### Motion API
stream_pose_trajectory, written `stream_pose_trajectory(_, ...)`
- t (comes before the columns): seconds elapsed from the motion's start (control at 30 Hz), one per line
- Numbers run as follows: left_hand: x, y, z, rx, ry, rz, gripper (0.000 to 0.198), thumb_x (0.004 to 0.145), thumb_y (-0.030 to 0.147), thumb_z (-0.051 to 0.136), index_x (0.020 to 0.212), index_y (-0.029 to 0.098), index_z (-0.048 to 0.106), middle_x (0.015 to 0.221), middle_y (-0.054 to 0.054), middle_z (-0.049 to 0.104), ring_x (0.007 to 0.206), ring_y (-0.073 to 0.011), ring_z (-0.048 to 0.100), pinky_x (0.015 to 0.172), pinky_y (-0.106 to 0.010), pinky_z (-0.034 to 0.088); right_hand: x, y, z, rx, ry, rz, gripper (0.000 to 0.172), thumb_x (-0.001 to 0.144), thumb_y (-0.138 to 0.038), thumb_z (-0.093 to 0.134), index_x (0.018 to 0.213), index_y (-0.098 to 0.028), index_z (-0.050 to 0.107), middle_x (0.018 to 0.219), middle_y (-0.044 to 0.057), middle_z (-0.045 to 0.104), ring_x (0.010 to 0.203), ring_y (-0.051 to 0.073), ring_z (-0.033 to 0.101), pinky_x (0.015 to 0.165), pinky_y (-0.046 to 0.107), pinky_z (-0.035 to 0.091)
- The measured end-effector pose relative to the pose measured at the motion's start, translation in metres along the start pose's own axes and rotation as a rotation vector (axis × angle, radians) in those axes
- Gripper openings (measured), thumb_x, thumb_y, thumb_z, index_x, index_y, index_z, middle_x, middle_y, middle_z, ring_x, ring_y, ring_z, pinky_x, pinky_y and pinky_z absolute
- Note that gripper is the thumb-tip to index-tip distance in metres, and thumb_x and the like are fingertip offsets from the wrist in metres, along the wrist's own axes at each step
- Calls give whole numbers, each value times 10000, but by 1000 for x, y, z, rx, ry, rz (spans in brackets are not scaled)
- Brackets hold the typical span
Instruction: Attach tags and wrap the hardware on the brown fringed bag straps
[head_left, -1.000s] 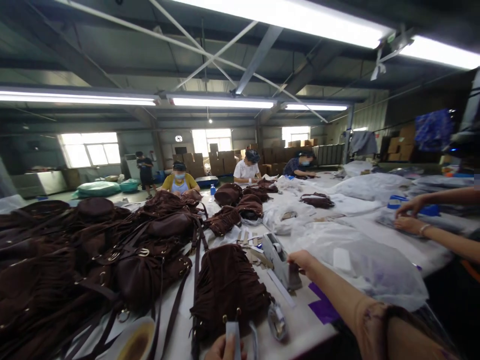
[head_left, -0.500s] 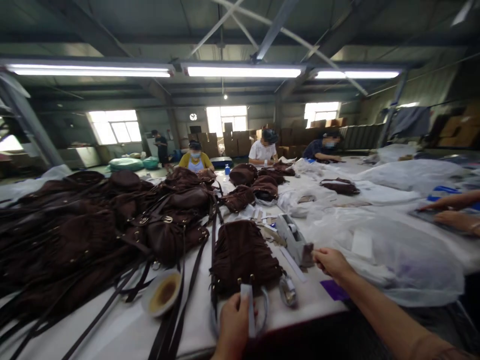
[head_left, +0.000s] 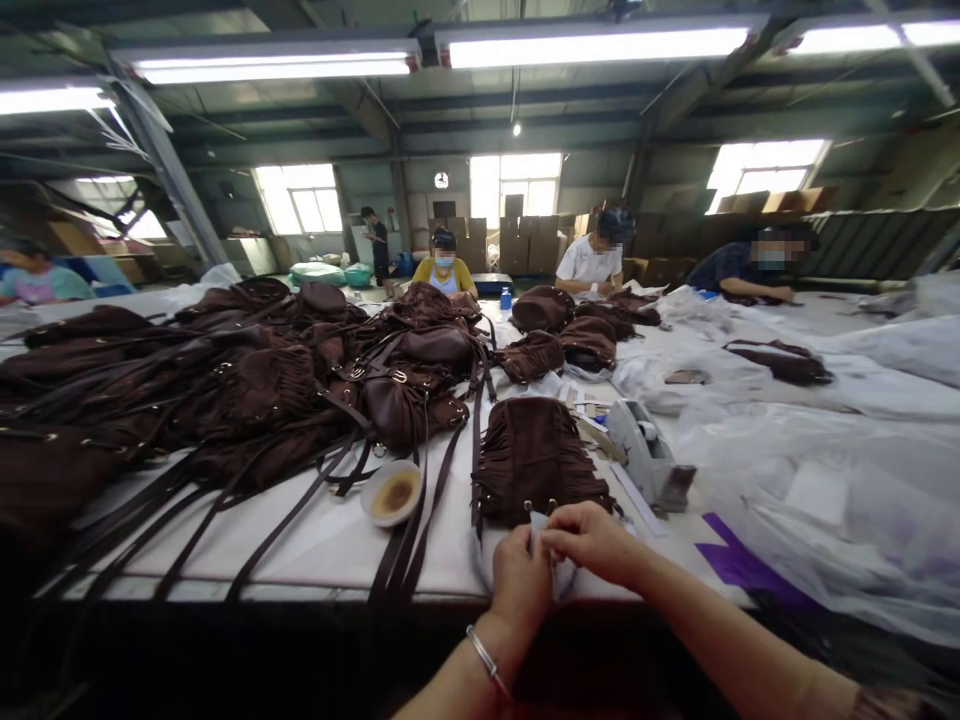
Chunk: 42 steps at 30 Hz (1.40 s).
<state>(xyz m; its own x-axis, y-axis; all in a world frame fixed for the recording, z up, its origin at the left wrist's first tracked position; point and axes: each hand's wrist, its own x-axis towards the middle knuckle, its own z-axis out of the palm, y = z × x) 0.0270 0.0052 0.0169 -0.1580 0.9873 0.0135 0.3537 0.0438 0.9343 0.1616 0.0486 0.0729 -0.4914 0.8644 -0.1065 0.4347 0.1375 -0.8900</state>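
Note:
My left hand (head_left: 519, 580) is closed round a pale wrapping strip (head_left: 538, 523) at the near end of a dark brown fringed bag (head_left: 536, 455). Against it, my right hand (head_left: 592, 540) is pinched at the strip's upper part; anything thin between its fingertips is hidden. A pale, wrapped loop (head_left: 478, 560) curves out from beneath my hands along the table's front edge. The bag lies flat, its fringe spread to both sides and small metal rings at its near edge. Right of it stands a grey tape dispenser (head_left: 643, 450).
A heap of brown bags (head_left: 270, 380) with trailing straps covers the left side. Near it sits a white bowl (head_left: 367, 500) holding brownish stuff. Clear plastic bags (head_left: 810, 500) and a purple piece (head_left: 739, 565) lie at right. Several co-workers, one in a white shirt (head_left: 589, 262), work across the table.
My right hand has moved left from the tape dispenser to meet my left hand at the strip. The view has turned left and down, and another person's hands at right have left it.

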Motion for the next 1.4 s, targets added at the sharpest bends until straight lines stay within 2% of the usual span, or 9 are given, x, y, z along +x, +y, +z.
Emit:
stream_pose_trajectory(0.1, -1, 0, -1, 81, 27, 5, 295, 942, 237, 439, 855, 148, 707, 816, -94, 731, 760, -203, 658, 669, -278, 428, 21, 1, 12, -162, 43, 92, 194, 775, -214, 576, 646, -148, 705, 577, 11, 652, 571, 132, 569, 534, 209, 414)
stream_pose_trajectory(0.37, -5, 0, -1, 181, 5, 12, 326, 989, 246, 388, 966, 140, 696, 945, -145, 733, 882, -254, 680, 771, -322, 458, 43, -3, 6, -495, 85, 196, 134, 672, -153, 611, 571, -148, 699, 543, 16, 629, 572, 139, 543, 505, 234, 319)
stream_pose_trajectory(0.47, -10, -1, 0, 143, 32, 26, 281, 972, 225, 414, 1127, 121, 624, 996, -157, 723, 932, -263, 686, 800, -324, 471, 46, -2, 8, -575, 114, 234, 141, 672, -197, 628, 558, -153, 697, 540, 30, 629, 552, 142, 534, 498, 255, 284)
stream_pose_trajectory(0.63, -14, -3, 1, 125, 51, 35, 403, 947, 179, 431, 1338, 85, 452, 1062, -186, 713, 1013, -270, 687, 833, -323, 481, 48, 0, 12, -627, 139, 254, 186, 696, -260, 638, 547, -163, 694, 527, 40, 625, 520, 140, 511, 488, 274, 250)
stream_pose_trajectory(0.8, -10, -6, -1, 125, 38, 69, 224, 957, 219, 426, 1089, 161, 598, 964, -124, 722, 901, -245, 686, 773, -312, 468, 43, -2, 8, -567, 107, 220, 172, 705, -207, 622, 578, -149, 720, 560, 46, 666, 552, 144, 548, 492, 254, 288)
stream_pose_trajectory(0.97, -6, -4, -7, 58, 42, 98, 251, 971, 302, 439, 972, 195, 667, 897, -72, 732, 820, -210, 668, 727, -294, 446, 33, 1, -2, -419, 33, 176, 212, 719, -170, 573, 637, -167, 769, 575, 15, 704, 560, 140, 606, 505, 221, 365)
stream_pose_trajectory(1.23, 1, -7, -8, -118, 42, -4, 243, 913, 323, 515, 938, 160, 695, 868, -81, 750, 802, -203, 677, 710, -288, 484, 27, 16, 9, -340, 216, 217, 158, 707, -162, 624, 802, -159, 750, 624, 16, 713, 596, 156, 629, 522, 222, 392)
stream_pose_trajectory(1.33, 0, -11, 4, -364, -25, -111, 285, 879, 403, 578, 944, 144, 679, 816, -78, 743, 719, -195, 677, 651, -285, 510, 27, 18, 12, -311, 293, 282, 40, 694, -162, 636, 719, -169, 667, 610, 14, 696, 584, 146, 611, 519, 216, 394)
stream_pose_trajectory(1.4, 3, -9, 2, -506, -48, -182, 353, 845, 475, 637, 962, 144, 675, 799, -74, 739, 689, -195, 679, 617, -285, 522, 27, 20, 13, -316, 318, 304, 111, 717, -233, 651, 629, -184, 605, 605, 27, 686, 591, 150, 602, 518, 224, 388)
